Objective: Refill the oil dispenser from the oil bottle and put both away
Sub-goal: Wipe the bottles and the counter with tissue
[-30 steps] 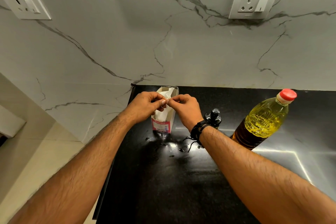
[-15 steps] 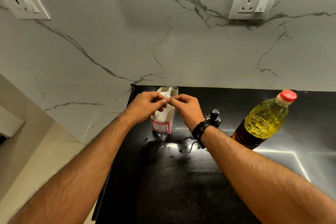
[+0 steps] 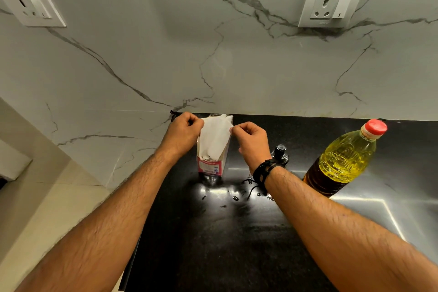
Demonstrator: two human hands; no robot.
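Both hands work at a tissue box point(image 3: 209, 163) standing on the black countertop point(image 3: 213, 244) near the marble backsplash point(image 3: 213, 54). Left hand point(image 3: 183, 134) pinches the left edge of a white tissue point(image 3: 216, 136); right hand point(image 3: 252, 141) pinches its right edge; sheet stretched between them above the box. Oil dispenser point(image 3: 280, 153), black pump top visible, stands just behind the right wrist, body mostly hidden. Oil bottle point(image 3: 346, 159), red cap, yellow oil, stands upright to the right, untouched. 2 wall sockets: left point(image 3: 33, 7), right point(image 3: 331, 6). Dark droplets point(image 3: 234, 197) on counter.
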